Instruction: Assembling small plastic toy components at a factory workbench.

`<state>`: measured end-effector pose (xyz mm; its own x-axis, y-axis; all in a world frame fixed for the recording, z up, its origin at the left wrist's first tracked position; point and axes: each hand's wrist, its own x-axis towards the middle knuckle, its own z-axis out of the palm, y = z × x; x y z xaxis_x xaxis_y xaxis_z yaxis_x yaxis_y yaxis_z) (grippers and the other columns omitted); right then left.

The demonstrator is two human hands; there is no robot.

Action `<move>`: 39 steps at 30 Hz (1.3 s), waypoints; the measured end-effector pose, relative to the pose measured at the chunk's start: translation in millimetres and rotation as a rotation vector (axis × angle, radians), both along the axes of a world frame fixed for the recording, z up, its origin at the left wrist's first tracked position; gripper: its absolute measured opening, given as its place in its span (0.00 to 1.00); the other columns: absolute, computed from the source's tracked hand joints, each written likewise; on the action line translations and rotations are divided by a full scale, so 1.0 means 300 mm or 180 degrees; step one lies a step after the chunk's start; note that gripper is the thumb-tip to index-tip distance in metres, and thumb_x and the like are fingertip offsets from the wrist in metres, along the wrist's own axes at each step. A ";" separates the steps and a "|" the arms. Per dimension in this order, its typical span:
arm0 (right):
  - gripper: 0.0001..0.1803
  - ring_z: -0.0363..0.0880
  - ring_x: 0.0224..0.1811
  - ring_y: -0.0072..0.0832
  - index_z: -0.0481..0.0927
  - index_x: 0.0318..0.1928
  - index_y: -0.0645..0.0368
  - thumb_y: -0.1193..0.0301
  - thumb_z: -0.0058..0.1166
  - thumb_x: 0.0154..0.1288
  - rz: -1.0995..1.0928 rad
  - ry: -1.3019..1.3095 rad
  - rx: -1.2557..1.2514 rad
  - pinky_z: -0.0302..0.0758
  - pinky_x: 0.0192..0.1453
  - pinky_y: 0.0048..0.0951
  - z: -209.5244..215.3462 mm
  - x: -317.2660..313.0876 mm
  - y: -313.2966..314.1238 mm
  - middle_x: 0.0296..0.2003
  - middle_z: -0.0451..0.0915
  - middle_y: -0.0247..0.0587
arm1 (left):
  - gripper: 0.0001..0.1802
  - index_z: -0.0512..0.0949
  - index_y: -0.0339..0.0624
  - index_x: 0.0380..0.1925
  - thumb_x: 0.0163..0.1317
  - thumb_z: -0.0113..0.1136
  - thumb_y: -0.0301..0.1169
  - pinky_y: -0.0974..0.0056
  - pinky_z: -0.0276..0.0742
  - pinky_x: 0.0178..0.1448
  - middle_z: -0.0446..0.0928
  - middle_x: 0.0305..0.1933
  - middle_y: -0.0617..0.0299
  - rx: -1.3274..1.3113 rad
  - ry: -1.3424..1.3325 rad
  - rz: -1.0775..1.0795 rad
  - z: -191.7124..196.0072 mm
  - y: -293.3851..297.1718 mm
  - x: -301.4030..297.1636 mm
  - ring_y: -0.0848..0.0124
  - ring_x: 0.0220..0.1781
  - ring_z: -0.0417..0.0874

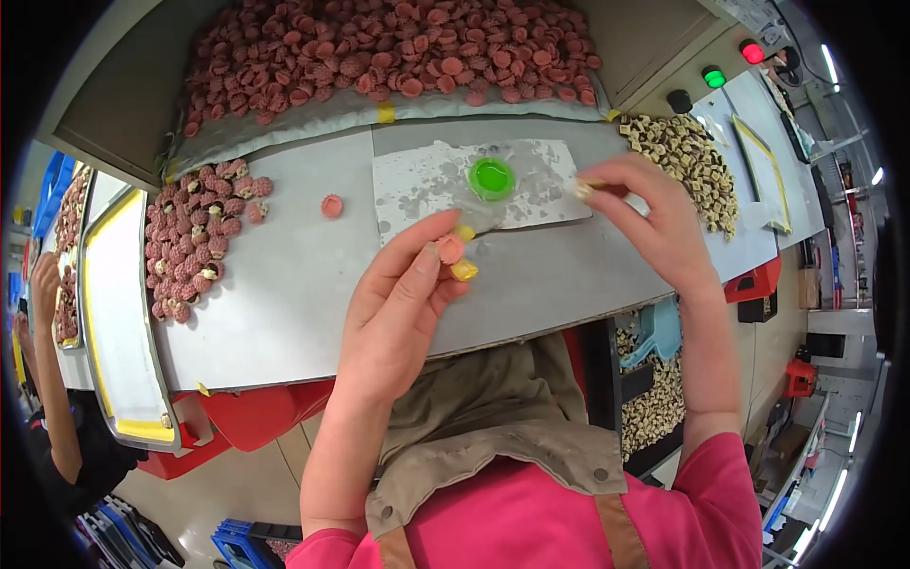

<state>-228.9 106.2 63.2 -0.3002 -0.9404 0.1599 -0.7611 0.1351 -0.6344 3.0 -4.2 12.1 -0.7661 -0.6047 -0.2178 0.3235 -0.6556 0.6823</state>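
My left hand [387, 308] is raised over the near part of the table, closed on a small pink bumpy cup-shaped shell [450, 249] with its hollow side showing. Yellow covers [464, 270] show at some of its fingertips. To the right, my right hand [654, 204] pinches a small cream-coloured piece [583, 191] between thumb and finger. Between the hands, farther back, a bright green round dish [492, 178] holding something clear and shiny sits on a white, stained board [408, 171]. A single pink shell [331, 206] lies left of the board.
Pink shells fill a bin [398, 57] at the back. Filled ones are heaped [190, 237] on the left. Small cream-and-brown pieces lie piled [687, 161] at right. Below the table edge, a drawer of pieces [654, 417] holds a light-blue scoop [656, 334]. Another person's arm [57, 408] is far left.
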 end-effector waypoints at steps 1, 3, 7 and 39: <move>0.09 0.76 0.36 0.29 0.79 0.40 0.60 0.74 0.55 0.59 0.0112 -0.0037 -0.0193 0.72 0.40 0.25 0.000 0.018 -0.043 0.35 0.77 0.38 | 0.20 0.66 0.37 0.58 0.68 0.48 0.29 0.72 0.72 0.50 0.74 0.49 0.63 0.0048 0.0064 0.0060 -0.005 -0.001 0.003 0.78 0.47 0.74; 0.09 0.76 0.35 0.30 0.80 0.41 0.59 0.74 0.55 0.59 0.0321 0.0099 -0.0194 0.72 0.39 0.25 -0.013 0.036 -0.127 0.35 0.77 0.38 | 0.20 0.66 0.37 0.58 0.68 0.48 0.29 0.72 0.72 0.50 0.74 0.49 0.63 0.0086 0.0154 0.0106 -0.011 -0.003 0.004 0.78 0.47 0.74; 0.09 0.75 0.34 0.30 0.81 0.40 0.58 0.73 0.56 0.58 0.0590 0.0340 -0.0065 0.71 0.37 0.26 -0.030 0.036 -0.191 0.33 0.76 0.37 | 0.19 0.66 0.38 0.58 0.68 0.48 0.29 0.72 0.72 0.51 0.74 0.49 0.64 0.0127 0.0118 0.0048 -0.011 -0.006 0.007 0.78 0.47 0.75; 0.10 0.74 0.38 0.26 0.78 0.42 0.60 0.76 0.57 0.59 0.0988 -0.0284 -0.1039 0.71 0.42 0.27 -0.052 0.260 -0.123 0.39 0.76 0.37 | 0.17 0.69 0.37 0.51 0.70 0.46 0.38 0.70 0.70 0.49 0.73 0.44 0.63 -0.0204 0.0243 -0.0107 -0.020 0.010 0.016 0.77 0.44 0.73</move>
